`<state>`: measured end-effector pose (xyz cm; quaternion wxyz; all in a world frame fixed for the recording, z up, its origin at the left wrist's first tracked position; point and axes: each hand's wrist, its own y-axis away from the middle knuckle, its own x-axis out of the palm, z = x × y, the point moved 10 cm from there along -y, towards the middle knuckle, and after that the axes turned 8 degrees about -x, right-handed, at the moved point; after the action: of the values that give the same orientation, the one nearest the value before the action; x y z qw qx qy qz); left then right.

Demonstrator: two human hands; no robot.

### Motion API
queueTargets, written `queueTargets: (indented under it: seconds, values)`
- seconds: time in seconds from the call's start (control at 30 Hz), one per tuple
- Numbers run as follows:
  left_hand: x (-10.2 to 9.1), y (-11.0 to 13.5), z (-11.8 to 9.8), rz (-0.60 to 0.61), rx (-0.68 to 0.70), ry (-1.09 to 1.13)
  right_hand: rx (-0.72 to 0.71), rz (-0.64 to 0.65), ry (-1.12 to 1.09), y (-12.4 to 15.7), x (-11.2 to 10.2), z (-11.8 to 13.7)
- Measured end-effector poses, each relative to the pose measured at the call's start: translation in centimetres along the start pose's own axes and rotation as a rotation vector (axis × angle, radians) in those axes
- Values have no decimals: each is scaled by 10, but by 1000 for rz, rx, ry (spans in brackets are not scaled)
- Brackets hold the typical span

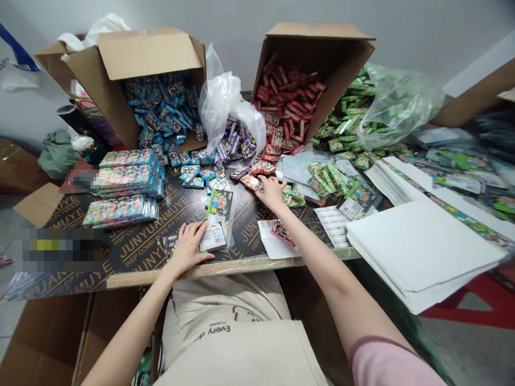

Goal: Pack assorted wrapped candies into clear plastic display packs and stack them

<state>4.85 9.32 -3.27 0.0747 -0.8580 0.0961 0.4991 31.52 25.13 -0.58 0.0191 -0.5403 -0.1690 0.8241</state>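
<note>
My left hand (188,247) rests on the dark board with thumb and fingers spread. It touches the side of a black and green printed package with a white label (214,237), which lies in or on a clear bag (226,214). Farther forward, my right hand (272,194) bends its fingers over a red packet (252,183) at the front of the red heap; the fingertips are partly hidden. Below my right forearm, another red packet (281,231) lies on a white card (269,244).
Open cartons hold blue packets (164,110) and red packets (289,102). Purple packets (237,142) lie between them, green packets (350,118) to the right. Stacked multi-packs (124,174) stand left. White sheets (426,246) overhang the table edge (241,266) at right.
</note>
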Motion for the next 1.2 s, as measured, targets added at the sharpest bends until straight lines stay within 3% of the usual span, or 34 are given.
queueTargets:
  seconds: [0.07,0.13,0.2,0.27,0.33,0.47,0.6,0.73,0.8,0.87,1.03,1.2]
  values:
    - [-17,-4,4,-87,-101,187,-162,20,-239,10,-3,33]
    - [-29,-10,10,-128,-239,528,-377,177,-562,33,-2,84]
    - [-18,-16,8,10,-379,902,-557,409,-793,64,-4,132]
    - [6,-19,-9,272,-472,1119,-644,536,-880,87,-11,160]
    - [19,-18,-20,385,-546,1217,-647,486,-865,94,-20,166]
    - [18,-17,-13,165,-644,1316,-558,232,-696,96,-29,152]
    - [16,-14,-13,180,-542,1177,-548,137,-573,107,-22,148]
    - [-13,-12,-6,60,-195,494,-469,27,-488,107,-18,124]
    - [-11,-8,-1,67,-74,150,-447,26,-419,108,-13,113]
    - [-3,-3,5,98,-19,-27,-448,56,-340,111,-6,108]
    - [-4,0,4,55,26,-39,-484,141,-363,121,0,118]
    - [-6,1,-9,110,117,29,-569,308,-529,128,6,131]
